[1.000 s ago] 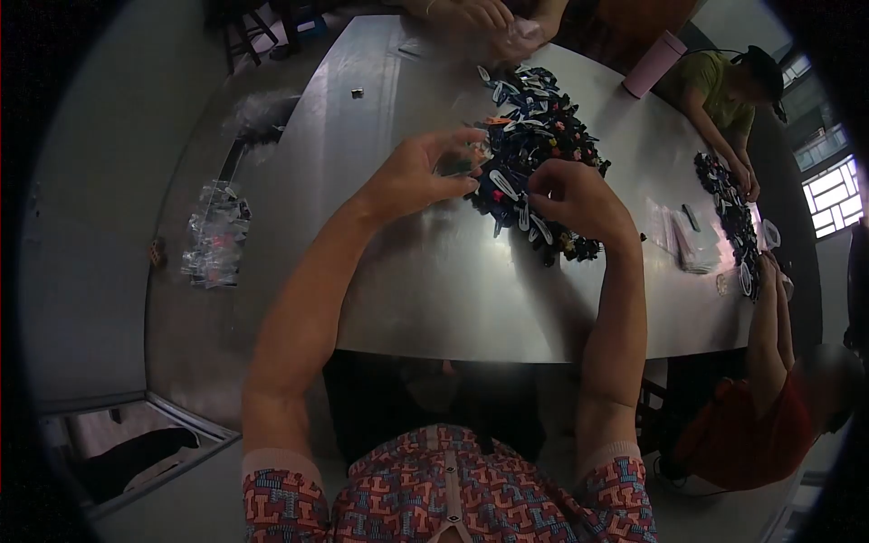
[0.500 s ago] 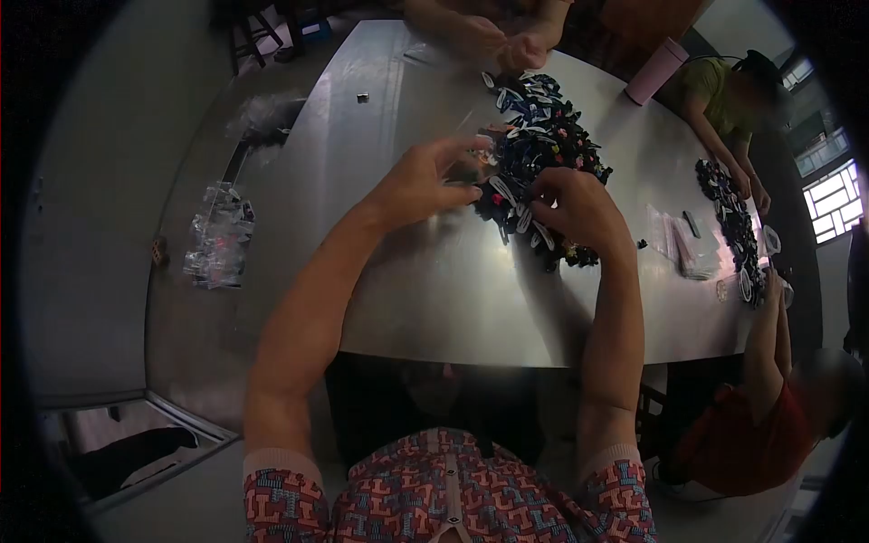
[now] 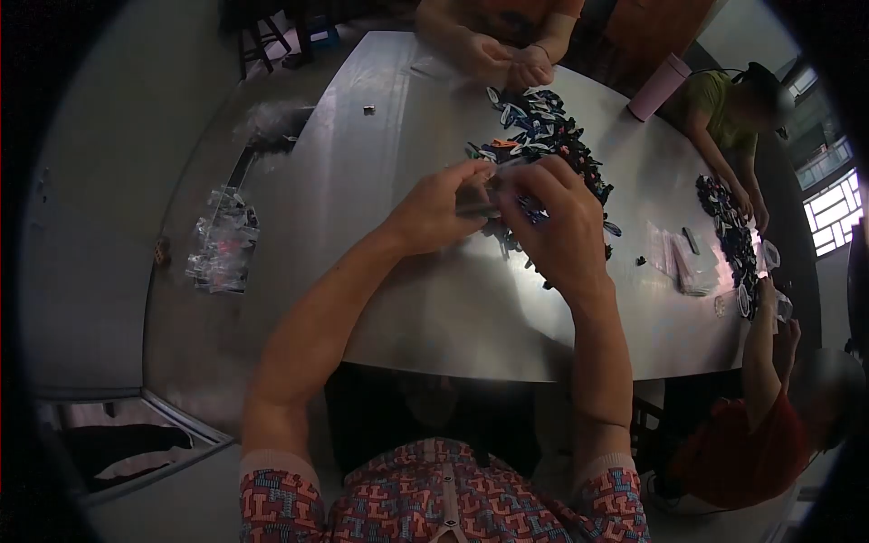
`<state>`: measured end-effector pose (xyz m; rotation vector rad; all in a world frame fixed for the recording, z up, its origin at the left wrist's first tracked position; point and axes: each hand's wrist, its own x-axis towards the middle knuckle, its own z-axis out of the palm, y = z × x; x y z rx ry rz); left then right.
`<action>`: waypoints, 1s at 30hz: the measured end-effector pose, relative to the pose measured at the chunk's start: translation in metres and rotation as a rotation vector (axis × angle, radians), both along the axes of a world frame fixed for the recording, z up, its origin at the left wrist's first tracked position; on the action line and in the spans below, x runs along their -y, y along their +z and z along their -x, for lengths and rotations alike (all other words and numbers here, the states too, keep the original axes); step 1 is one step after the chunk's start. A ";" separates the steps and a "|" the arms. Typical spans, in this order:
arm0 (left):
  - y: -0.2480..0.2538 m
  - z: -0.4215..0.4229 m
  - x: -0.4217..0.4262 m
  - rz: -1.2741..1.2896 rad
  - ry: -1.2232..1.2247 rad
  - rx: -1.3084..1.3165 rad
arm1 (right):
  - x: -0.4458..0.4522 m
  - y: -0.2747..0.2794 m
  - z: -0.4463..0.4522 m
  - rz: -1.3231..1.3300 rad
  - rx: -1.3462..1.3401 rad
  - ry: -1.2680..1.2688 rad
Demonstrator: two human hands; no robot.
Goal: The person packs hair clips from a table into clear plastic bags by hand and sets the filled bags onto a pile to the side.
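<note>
Many loose hair clips (image 3: 563, 138) remain on the counter (image 3: 434, 317); filled packets (image 3: 223, 242) lie left of it. Left hand (image 3: 434, 210) pinches a clear bag (image 3: 475, 201); right hand (image 3: 559, 217) narrow beside it, grip contents unclear.

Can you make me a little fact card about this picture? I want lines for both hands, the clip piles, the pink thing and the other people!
Left hand: holding a small clear bag
Right hand: fingers up close to the bag; can't tell if they hold anything
Big pile: dark hair clips, just beyond the hands
Second pile: more dark things, near the table's right side
Table: shiny grey
Pink thing: a cylinder, near the far right edge
Other people: three, around the table
</note>
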<state>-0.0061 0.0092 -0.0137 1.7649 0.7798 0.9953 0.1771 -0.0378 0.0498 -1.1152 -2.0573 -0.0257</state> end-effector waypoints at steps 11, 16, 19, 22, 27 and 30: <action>0.012 0.006 0.002 0.434 -0.238 0.207 | -0.012 -0.005 -0.012 0.365 -0.721 0.188; 0.020 0.010 0.005 0.345 -0.268 0.126 | -0.021 -0.021 -0.014 0.737 -0.692 0.304; 0.027 0.017 0.005 0.263 -0.320 0.121 | -0.022 -0.021 -0.014 0.791 -0.710 0.328; 0.025 0.022 0.000 0.278 -0.220 0.197 | -0.023 -0.021 -0.011 0.752 -0.739 0.321; 0.025 0.021 -0.007 0.248 -0.070 0.235 | -0.025 -0.024 -0.010 0.694 -0.765 0.286; 0.017 0.018 -0.008 0.226 -0.048 0.326 | -0.026 -0.025 -0.010 0.729 -0.770 0.278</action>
